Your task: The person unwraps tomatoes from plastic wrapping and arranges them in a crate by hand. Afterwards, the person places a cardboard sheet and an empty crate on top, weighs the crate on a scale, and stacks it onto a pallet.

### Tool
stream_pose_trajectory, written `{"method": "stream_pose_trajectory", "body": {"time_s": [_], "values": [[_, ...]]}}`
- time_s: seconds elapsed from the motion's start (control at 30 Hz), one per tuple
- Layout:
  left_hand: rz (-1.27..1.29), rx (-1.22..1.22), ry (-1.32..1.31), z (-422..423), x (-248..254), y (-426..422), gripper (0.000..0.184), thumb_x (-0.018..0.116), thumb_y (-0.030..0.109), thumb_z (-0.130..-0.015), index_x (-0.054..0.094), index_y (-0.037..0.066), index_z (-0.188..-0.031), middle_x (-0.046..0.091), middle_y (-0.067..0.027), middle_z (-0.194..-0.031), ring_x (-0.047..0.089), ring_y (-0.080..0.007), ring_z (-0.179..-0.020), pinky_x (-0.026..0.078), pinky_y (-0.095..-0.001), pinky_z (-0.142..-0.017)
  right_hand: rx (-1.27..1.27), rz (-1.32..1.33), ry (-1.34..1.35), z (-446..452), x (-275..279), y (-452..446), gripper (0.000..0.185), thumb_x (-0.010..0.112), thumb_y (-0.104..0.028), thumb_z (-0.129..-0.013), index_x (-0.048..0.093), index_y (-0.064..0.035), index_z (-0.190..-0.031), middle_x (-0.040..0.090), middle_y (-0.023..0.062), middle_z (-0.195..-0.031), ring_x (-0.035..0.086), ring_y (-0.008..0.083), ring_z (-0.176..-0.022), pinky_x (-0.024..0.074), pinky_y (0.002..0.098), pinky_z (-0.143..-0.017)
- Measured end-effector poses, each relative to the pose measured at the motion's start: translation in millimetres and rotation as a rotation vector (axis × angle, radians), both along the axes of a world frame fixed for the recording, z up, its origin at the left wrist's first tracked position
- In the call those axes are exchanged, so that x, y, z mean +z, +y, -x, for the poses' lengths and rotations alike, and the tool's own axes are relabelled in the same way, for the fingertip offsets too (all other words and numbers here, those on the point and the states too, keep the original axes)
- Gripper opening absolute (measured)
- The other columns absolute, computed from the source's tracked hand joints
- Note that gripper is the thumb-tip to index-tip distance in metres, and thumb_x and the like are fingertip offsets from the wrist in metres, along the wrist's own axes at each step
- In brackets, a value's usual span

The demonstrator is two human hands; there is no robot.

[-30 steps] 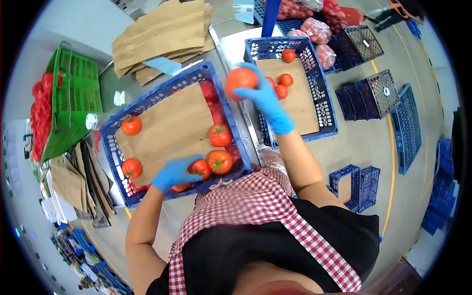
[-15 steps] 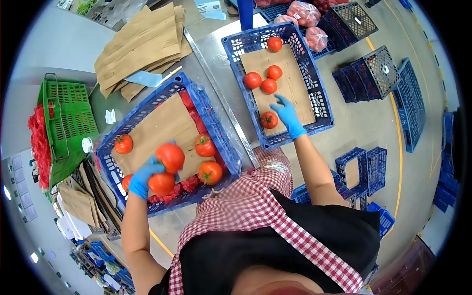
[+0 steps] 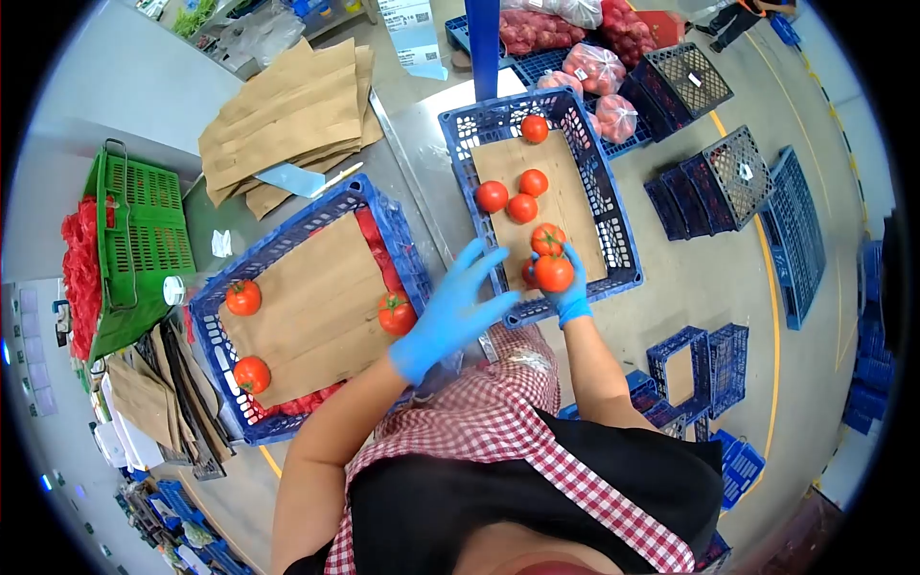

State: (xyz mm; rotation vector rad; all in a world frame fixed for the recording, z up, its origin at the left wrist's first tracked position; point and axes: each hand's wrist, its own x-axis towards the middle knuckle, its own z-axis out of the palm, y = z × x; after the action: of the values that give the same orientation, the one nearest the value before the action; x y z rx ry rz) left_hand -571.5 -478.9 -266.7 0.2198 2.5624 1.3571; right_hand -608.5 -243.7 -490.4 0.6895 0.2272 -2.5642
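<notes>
My left hand (image 3: 454, 314), in a blue glove, is between the two crates with its fingers spread and nothing in it. My right hand (image 3: 573, 287), also gloved, has its fingers around a tomato (image 3: 553, 273) at the near end of the right blue crate (image 3: 628, 273). Another tomato (image 3: 548, 239) touches it just beyond, and one more is partly hidden behind it. Several tomatoes, one of them (image 3: 492, 196) by the left wall, lie on brown paper in that crate. The left blue crate (image 3: 213, 369) holds tomatoes (image 3: 243, 297) at its sides, on brown paper (image 3: 316, 297).
Brown paper sheets (image 3: 278, 120) lie behind the left crate. A green crate (image 3: 144, 240) with red netting stands at the left. Bagged produce (image 3: 594, 69), stacked dark crates (image 3: 714, 182) and a blue pallet (image 3: 793, 235) are at the right. A person's legs (image 3: 730, 21) show at the top right.
My left hand has moved right from the left crate to beside the right crate and let go of its tomatoes. My right hand has closed on a tomato in the right crate.
</notes>
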Motion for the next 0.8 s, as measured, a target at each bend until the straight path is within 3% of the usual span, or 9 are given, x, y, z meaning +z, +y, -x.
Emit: {"method": "stream_pose_trajectory", "body": {"time_s": [0.13, 0.23, 0.33, 0.43, 0.47, 0.5, 0.57, 0.73, 0.8], "values": [[0.183, 0.305, 0.296, -29, -16, -98, 0.059, 0.068, 0.017, -0.077, 0.045, 0.003, -0.129, 0.041, -0.0171, -0.135, 0.035, -0.0316, -0.128, 0.026, -0.0394, -0.107, -0.075, -0.497, -0.256, 7, -93, 59, 0.056, 0.061, -0.024, -0.076, 0.045, -0.0151, -0.129, 0.054, 0.0134, -0.120, 0.058, 0.0373, -0.100, 0.0484, 0.0535, -0.082], [0.635, 0.639, 0.409, -46, -28, -207, 0.068, 0.070, 0.019, -0.077, 0.037, 0.002, -0.134, 0.040, -0.0194, -0.135, 0.034, -0.0331, -0.128, 0.026, -0.0421, -0.107, 0.055, -0.787, -0.367, 19, -78, 76, 0.063, 0.062, -0.023, -0.072, 0.044, -0.0339, -0.131, 0.034, 0.0064, -0.139, 0.040, 0.0306, -0.122, 0.0371, 0.0554, -0.090], [0.945, 0.975, 0.185, -76, -43, -306, 0.083, 0.074, 0.030, -0.073, 0.031, 0.005, -0.139, 0.039, -0.0248, -0.133, 0.036, -0.0338, -0.127, 0.029, -0.0436, -0.105, 0.257, -1.044, -0.342, 38, -65, 81, 0.060, 0.061, -0.026, -0.073, 0.045, -0.0207, -0.131, 0.039, 0.0072, -0.134, 0.042, 0.0260, -0.114, 0.0377, 0.0485, -0.086], [0.359, 0.884, 0.249, -105, -99, -405, 0.084, 0.076, 0.032, -0.071, 0.032, 0.003, -0.137, 0.045, -0.0212, -0.128, 0.043, -0.0313, -0.121, 0.033, -0.0403, -0.102, 0.182, -1.286, -0.037, 41, -30, 51, 0.034, 0.058, -0.024, -0.081, 0.057, -0.0124, -0.114, 0.059, 0.0029, -0.102, 0.055, 0.0179, -0.090, 0.0415, 0.0301, -0.073], [0.271, 0.857, 0.015, -103, -90, -403, 0.085, 0.078, 0.033, -0.069, 0.033, 0.001, -0.134, 0.050, -0.0180, -0.122, 0.050, -0.0295, -0.113, 0.038, -0.0378, -0.098, 0.137, -1.253, 0.105, 39, -5, 29, 0.031, 0.056, -0.020, -0.083, 0.058, -0.0119, -0.113, 0.061, 0.0030, -0.099, 0.057, 0.0170, -0.088, 0.0424, 0.0283, -0.073], [0.255, 0.785, 0.146, -98, -96, -401, 0.082, 0.079, 0.033, -0.067, 0.037, 0.001, -0.130, 0.053, -0.0161, -0.117, 0.053, -0.0291, -0.108, 0.040, -0.0370, -0.095, 0.198, -1.190, 0.136, 37, 25, 4, 0.030, 0.055, -0.017, -0.084, 0.058, -0.0110, -0.114, 0.061, 0.0042, -0.101, 0.058, 0.0172, -0.088, 0.0434, 0.0291, -0.073], [0.467, 1.012, 0.135, -84, -70, -362, 0.084, 0.082, 0.035, -0.063, 0.041, 0.002, -0.129, 0.056, -0.0133, -0.115, 0.056, -0.0242, -0.104, 0.043, -0.0346, -0.091, 0.362, -1.123, 0.232, 31, 59, -37, 0.031, 0.055, -0.019, -0.086, 0.057, -0.0103, -0.116, 0.061, 0.0070, -0.110, 0.060, 0.0194, -0.096, 0.0442, 0.0318, -0.082], [0.074, 1.074, 0.065, -71, -73, -318, 0.072, 0.081, 0.034, -0.065, 0.050, 0.003, -0.122, 0.061, -0.0094, -0.109, 0.059, -0.0184, -0.095, 0.048, -0.0324, -0.083, 0.370, -1.019, 0.653, 8, 163, -143, 0.034, 0.054, -0.013, -0.087, 0.055, -0.0016, -0.119, 0.062, 0.0100, -0.105, 0.060, 0.0194, -0.094, 0.0462, 0.0301, -0.082], [-0.096, 0.949, 0.069, -60, -48, -269, 0.066, 0.079, 0.033, -0.068, 0.052, 0.004, -0.121, 0.062, -0.0087, -0.107, 0.060, -0.0163, -0.089, 0.049, -0.0309, -0.080, 0.465, -0.730, 0.675, -2, 217, -177, 0.045, 0.055, -0.016, -0.087, 0.045, -0.0053, -0.130, 0.057, 0.0110, -0.115, 0.059, 0.0205, -0.098, 0.0457, 0.0320, -0.087]]}}
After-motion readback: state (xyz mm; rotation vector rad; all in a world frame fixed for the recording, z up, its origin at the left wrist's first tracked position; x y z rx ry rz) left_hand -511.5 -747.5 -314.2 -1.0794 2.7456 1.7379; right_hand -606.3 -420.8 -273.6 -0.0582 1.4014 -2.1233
